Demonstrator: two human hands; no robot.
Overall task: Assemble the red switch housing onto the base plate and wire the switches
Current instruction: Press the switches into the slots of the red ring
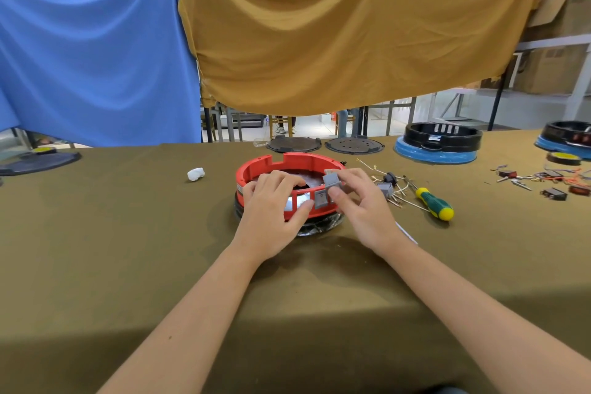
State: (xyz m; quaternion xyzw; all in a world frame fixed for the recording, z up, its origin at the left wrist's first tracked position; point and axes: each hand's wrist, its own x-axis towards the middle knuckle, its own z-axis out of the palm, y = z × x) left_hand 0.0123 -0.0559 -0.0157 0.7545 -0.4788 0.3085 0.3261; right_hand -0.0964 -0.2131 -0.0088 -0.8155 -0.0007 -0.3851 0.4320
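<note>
Grey switch going into the red ring, centre of frame
L hand [271,211] clamps the front wall of the round red plastic switch housing [287,163], prob. to steady it on the dark base plate [323,224] underneath; R hand [361,201] pinches a small grey plastic rocker switch [331,181] at the rim, just beside a seated grey switch [319,199]; loose wires [395,190] wait right of centre

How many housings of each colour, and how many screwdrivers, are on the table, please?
red housing: 1
black housings: 2
screwdriver: 1
Total: 4
</note>
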